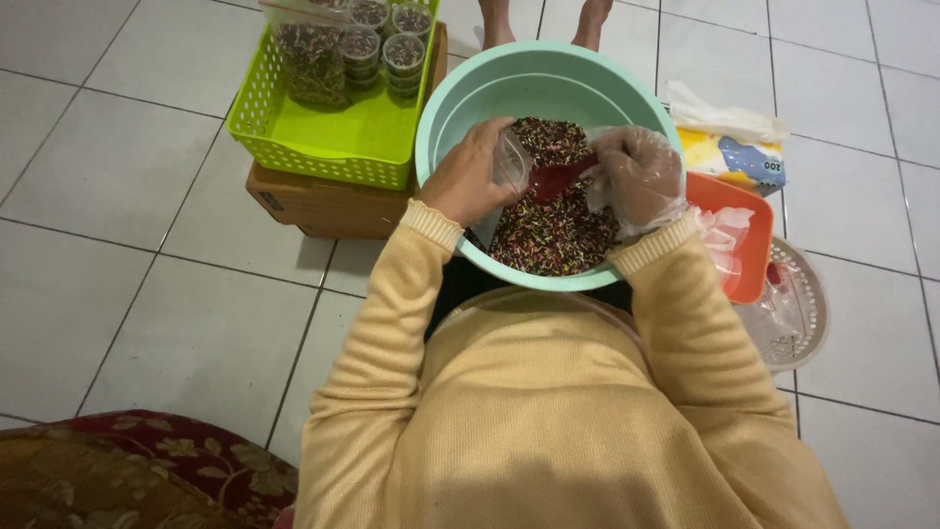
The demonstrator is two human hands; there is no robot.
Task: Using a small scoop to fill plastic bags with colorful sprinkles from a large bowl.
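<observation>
Head view looks straight down on your 2 forearms in pale yellow knit sleeves, both bent inward over a mint-green basin point(460, 108) that sits on the tiled floor in front of you. Your left hand point(470, 176) is bare, wrist cocked down, fingers curled and pinched on the rim of a small clear plastic bag point(511, 162) held just above the colourful sprinkles point(558, 230) that fill the basin's bottom. Your right hand point(636, 176) wears a thin clear plastic glove and is closed around the handle of a red scoop point(558, 179), whose bowl points toward the bag's mouth and touches it. Both hands meet near the basin's middle, knuckles up. To your left, a lime-green basket point(333, 137) rests on a cardboard box point(323, 206) and holds small filled cups and a filled bag. To your right lie an orange tray point(749, 211), a tissue pack point(729, 152) and a white perforated lid point(798, 313)
</observation>
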